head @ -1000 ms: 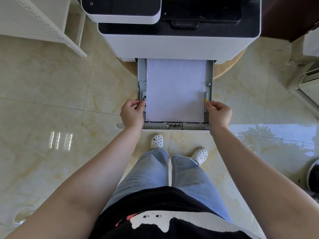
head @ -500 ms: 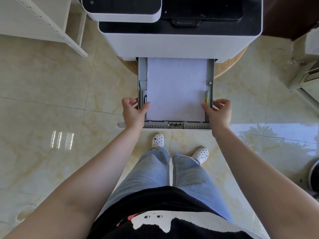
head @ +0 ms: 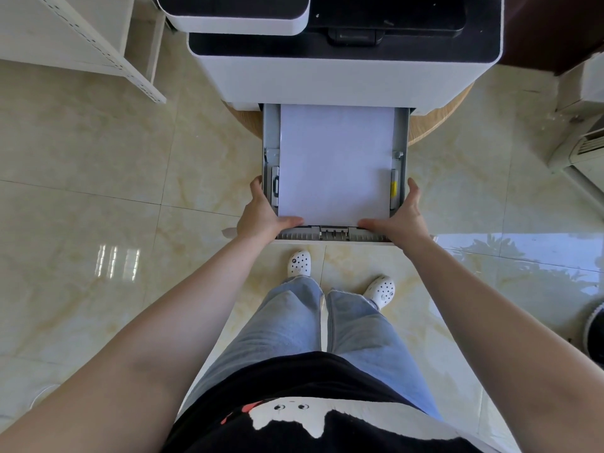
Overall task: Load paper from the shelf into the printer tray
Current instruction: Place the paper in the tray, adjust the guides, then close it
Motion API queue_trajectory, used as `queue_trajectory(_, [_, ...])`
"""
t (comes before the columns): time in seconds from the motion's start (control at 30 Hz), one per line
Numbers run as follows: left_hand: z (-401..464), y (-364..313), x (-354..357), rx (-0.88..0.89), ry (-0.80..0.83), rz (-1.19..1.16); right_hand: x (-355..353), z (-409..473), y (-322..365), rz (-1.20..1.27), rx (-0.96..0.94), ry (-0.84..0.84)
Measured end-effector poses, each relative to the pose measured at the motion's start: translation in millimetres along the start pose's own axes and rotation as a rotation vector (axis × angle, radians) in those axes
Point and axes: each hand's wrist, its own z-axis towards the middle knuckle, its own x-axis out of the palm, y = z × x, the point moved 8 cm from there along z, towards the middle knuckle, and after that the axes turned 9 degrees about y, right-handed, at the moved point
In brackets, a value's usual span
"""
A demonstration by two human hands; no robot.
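A grey printer tray (head: pixel 270 135) is pulled out toward me from the white printer (head: pixel 333 73). A stack of white paper (head: pixel 336 165) lies flat inside it. My left hand (head: pixel 263 212) wraps the tray's near left corner, thumb lying along the paper's front edge. My right hand (head: pixel 400 215) holds the near right corner the same way, fingers up the outer side wall. A yellow guide tab (head: pixel 394 188) shows on the right side guide.
A white shelf frame (head: pixel 98 44) stands at the far left. The printer rests on a round wooden base (head: pixel 438 122). White appliances (head: pixel 581 125) sit at the right. My legs and white shoes stand on the glossy tiled floor below the tray.
Both hands left the side guides and slid down to the tray's front corners, thumbs now pointing inward along the front edge. The paper lies as before.
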Motion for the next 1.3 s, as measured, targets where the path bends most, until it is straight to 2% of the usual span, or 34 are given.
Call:
queue_trajectory(0.33, [-7,-5,-2,0.011,-0.015,-0.060,-3,-5,2,0.008,-0.002,-0.026])
queue_trajectory(0.43, [-38,-16,-18,0.142,-0.215,-0.092,-18,-25,6,0.135,-0.091,-0.195])
queue_trajectory(0.5, [-69,-21,-15,0.251,-0.211,-0.232,-22,-47,4,0.275,-0.185,-0.263])
queue_trajectory(0.57, [-92,-17,13,0.221,0.007,-0.391,-4,-63,-5,0.468,-0.190,-0.136])
queue_trajectory(0.63, [-101,-2,50,0.079,0.226,-0.596,31,-73,-19,0.608,-0.071,0.104])
queue_trajectory(0.67, [-99,7,63,-0.008,0.273,-0.701,48,-75,-27,0.626,0.012,0.205])
queue_trajectory(0.73, [-89,24,78,-0.156,0.265,-0.860,72,-71,-42,0.657,0.135,0.306])
queue_trajectory(0.8, [-78,32,83,-0.216,0.242,-0.966,82,-61,-47,0.806,0.183,0.314])
queue_trajectory(0.97, [-68,23,91,-0.239,0.293,-1.172,93,-41,-43,1.157,0.186,0.320])
queue_trajectory(1.07, [-65,20,89,-0.211,0.298,-1.282,96,-37,-42,1.216,0.157,0.347])
queue_trajectory(1.3, [-56,11,83,-0.214,0.286,-1.356,90,-31,-26,1.239,0.073,0.317])
